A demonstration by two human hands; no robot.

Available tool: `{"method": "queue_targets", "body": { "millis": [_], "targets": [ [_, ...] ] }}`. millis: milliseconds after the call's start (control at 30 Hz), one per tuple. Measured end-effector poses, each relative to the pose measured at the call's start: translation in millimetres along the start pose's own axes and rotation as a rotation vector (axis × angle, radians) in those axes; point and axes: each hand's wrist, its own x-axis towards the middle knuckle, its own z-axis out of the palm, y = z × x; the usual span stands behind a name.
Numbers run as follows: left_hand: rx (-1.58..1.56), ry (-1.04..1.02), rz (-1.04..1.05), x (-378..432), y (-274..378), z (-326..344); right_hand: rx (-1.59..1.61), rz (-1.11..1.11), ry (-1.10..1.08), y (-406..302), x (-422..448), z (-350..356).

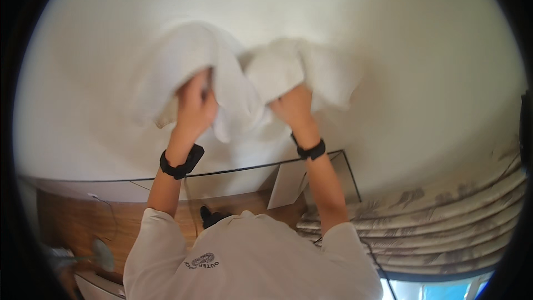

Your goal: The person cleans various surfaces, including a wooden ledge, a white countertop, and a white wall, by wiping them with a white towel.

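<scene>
My left hand (197,102) is closed around a white cloth (179,58), whose folds drape over the fingers and hang down beside them. To its right, my right hand (295,104) grips white cloth (279,68) that bunches over the knuckles and spreads to the right. Whether both hands hold one cloth or two cannot be told. Motion blurs the cloth edges, and the fingertips are mostly hidden. Both hands are in front of a pale, plain surface (416,91). Each wrist wears a black band.
A thin dark edge (233,171) crosses below the hands. Patterned curtains (437,233) hang at the lower right. Wooden floor (141,221) shows below, with a cable (111,206) at the left. A pale round-ended object (103,254) stands at the lower left.
</scene>
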Motion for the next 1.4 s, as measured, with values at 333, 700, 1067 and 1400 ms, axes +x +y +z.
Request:
{"method": "queue_targets", "body": {
  "millis": [333, 700, 1067, 1400],
  "targets": [
    [0.285, -0.033, 0.094, -39, -29, -51, 0.120, 0.188, -0.146, 65, -26, -71],
    [0.115, -0.205, 0.407, -8, -3, 27, 0.119, -0.256, 0.099, 25, -8, -4],
    [0.026, 0.165, 0.621, 69, 82, -2, -0.042, -0.349, 0.123, -4, 116, -164],
    [0.098, 0.163, 0.593, 61, 76, 45, 0.135, -0.066, 0.844, 47, 76, -52]
  ]
}}
